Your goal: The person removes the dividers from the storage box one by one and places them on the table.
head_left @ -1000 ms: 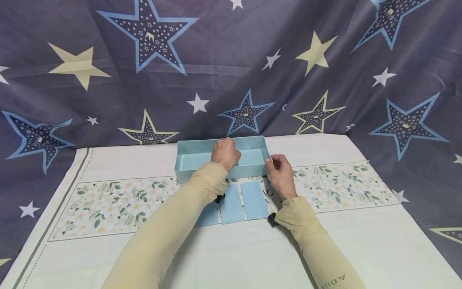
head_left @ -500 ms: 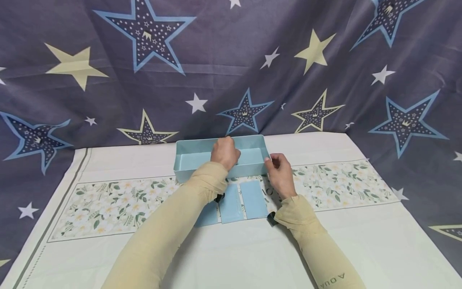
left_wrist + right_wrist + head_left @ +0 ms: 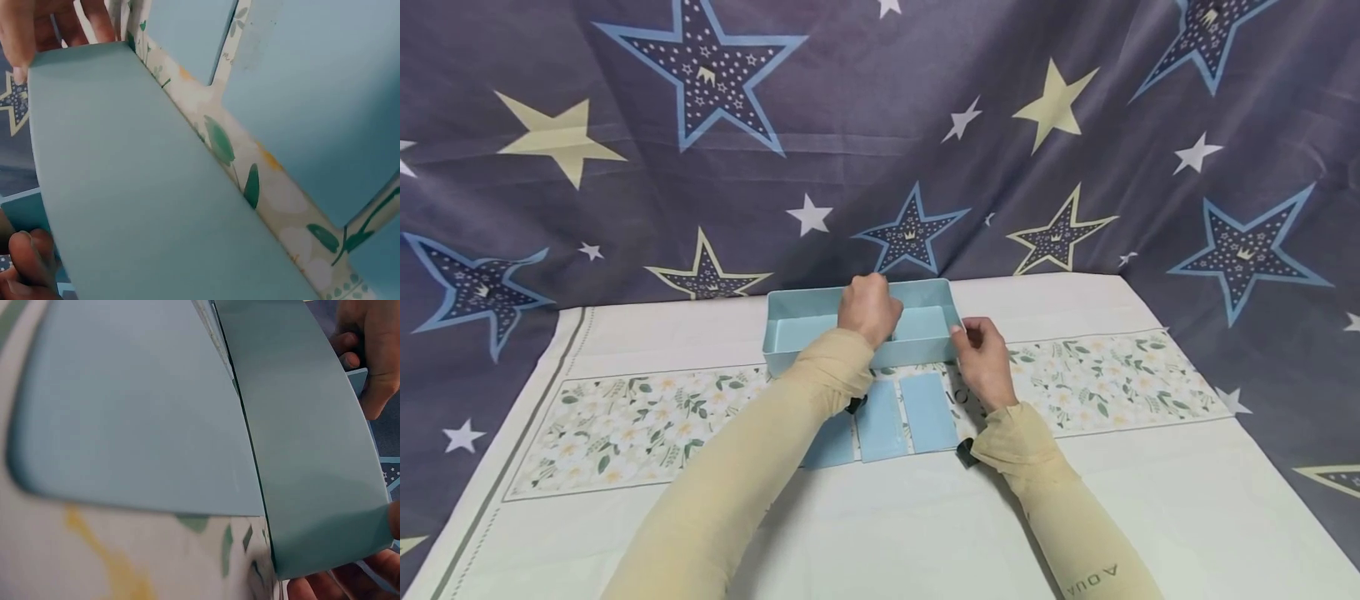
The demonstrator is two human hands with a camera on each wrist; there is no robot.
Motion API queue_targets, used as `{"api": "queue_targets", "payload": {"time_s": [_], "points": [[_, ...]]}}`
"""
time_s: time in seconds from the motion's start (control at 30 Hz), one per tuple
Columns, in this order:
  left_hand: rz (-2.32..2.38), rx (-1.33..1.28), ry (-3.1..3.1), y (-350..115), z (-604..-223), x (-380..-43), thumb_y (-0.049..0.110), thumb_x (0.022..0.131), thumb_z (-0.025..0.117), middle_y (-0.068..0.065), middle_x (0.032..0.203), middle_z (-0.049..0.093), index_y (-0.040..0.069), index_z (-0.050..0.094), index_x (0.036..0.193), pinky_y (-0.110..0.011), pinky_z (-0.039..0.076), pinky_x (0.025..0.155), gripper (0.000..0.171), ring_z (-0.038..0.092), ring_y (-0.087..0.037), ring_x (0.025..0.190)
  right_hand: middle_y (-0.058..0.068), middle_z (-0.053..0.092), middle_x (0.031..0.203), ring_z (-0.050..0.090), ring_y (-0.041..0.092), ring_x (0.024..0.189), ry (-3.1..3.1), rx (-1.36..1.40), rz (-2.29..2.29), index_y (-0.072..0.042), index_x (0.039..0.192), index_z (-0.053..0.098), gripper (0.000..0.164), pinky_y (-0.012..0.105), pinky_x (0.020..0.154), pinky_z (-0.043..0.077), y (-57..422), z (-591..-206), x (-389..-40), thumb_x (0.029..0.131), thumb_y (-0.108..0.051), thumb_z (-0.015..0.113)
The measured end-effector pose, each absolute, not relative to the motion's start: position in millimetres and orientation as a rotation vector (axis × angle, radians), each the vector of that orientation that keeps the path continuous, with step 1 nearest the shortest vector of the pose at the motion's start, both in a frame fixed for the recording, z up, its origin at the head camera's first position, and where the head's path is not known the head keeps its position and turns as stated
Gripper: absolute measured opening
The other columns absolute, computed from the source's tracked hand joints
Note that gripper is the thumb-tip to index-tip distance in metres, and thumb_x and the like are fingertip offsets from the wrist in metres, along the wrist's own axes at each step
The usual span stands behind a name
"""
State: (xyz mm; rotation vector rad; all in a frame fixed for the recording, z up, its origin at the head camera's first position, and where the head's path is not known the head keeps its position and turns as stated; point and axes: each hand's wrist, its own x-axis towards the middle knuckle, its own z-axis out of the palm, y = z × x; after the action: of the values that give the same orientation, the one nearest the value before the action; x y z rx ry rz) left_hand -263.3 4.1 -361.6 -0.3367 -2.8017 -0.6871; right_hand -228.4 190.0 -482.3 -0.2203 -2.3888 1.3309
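Observation:
A long, open, light-blue box (image 3: 925,354) stands on the table near the back. Reaching over its front wall, my left hand (image 3: 869,310) has curled fingers inside the box; it pinches a light-blue divider (image 3: 25,209), mostly hidden behind the hand and wall. In the right wrist view a corner of this divider (image 3: 357,379) shows below the fingers. My right hand (image 3: 985,362) holds the box's right end, thumb at the front corner and fingers round the outer side. Flat light-blue panels (image 3: 929,412) lie in a row before the box, the leftmost partly under my left forearm.
A white tablecloth (image 3: 910,533) with a floral band (image 3: 640,433) covers the table. Behind it hangs a dark curtain (image 3: 865,100) with stars, close to the back of the box. Small black wrist devices (image 3: 967,452) sit under both sleeves.
My left hand has risen slightly within the box during the last half second. My right hand keeps its hold on the box's end, and the flat panels lie as before.

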Motion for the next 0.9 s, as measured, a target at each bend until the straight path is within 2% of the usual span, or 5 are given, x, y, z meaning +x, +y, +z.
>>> {"api": "queue_targets", "payload": {"time_s": [0.2, 0.37, 0.6, 0.9], "points": [[-0.673, -0.303, -2.795, 4.1, -357.2, -262.7, 0.011, 0.073, 0.052, -0.005, 0.043, 0.048, 0.014, 0.049, 0.048, -0.032, 0.041, 0.034, 0.025, 0.045, -0.017, 0.037, -0.004, 0.054, 0.097, 0.049, 0.008, 0.085, -2.390, -0.233, 1.328, -0.024, 0.105, 0.051, 0.047, 0.035, 0.070, 0.049, 192.1, -483.4, -227.5, 0.083, -0.064, 0.042], [-0.694, -0.283, -2.785, 0.9, -353.8, -261.9, 0.010, 0.072, 0.052, -0.007, 0.044, 0.049, 0.013, 0.049, 0.048, -0.034, 0.042, 0.035, 0.024, 0.045, -0.018, 0.037, -0.002, 0.055, 0.098, 0.049, 0.010, 0.085, -2.388, -0.230, 1.338, -0.022, 0.106, 0.052, 0.044, 0.037, 0.071, 0.049, 191.2, -480.8, -226.2, 0.085, -0.060, 0.044], [-0.710, -0.286, -2.735, -8.0, -342.2, -261.6, 0.017, 0.072, 0.058, -0.004, 0.043, 0.048, 0.014, 0.045, 0.043, -0.038, 0.048, 0.048, 0.032, 0.047, -0.019, 0.044, -0.003, 0.055, 0.097, 0.050, 0.009, 0.084, -2.384, -0.216, 1.339, -0.022, 0.105, 0.052, 0.044, 0.036, 0.068, 0.049, 191.1, -482.0, -227.6, 0.084, -0.061, 0.044], [-0.793, -0.261, -2.719, -23.0, -325.3, -258.9, 0.022, 0.074, 0.059, -0.002, 0.040, 0.046, 0.014, 0.045, 0.041, -0.042, 0.048, 0.060, 0.037, 0.047, -0.021, 0.049, -0.002, 0.055, 0.096, 0.050, 0.011, 0.084, -2.373, -0.203, 1.345, -0.021, 0.104, 0.052, 0.048, 0.038, 0.070, 0.049, 191.0, -479.9, -226.9, 0.084, -0.063, 0.043]]}}
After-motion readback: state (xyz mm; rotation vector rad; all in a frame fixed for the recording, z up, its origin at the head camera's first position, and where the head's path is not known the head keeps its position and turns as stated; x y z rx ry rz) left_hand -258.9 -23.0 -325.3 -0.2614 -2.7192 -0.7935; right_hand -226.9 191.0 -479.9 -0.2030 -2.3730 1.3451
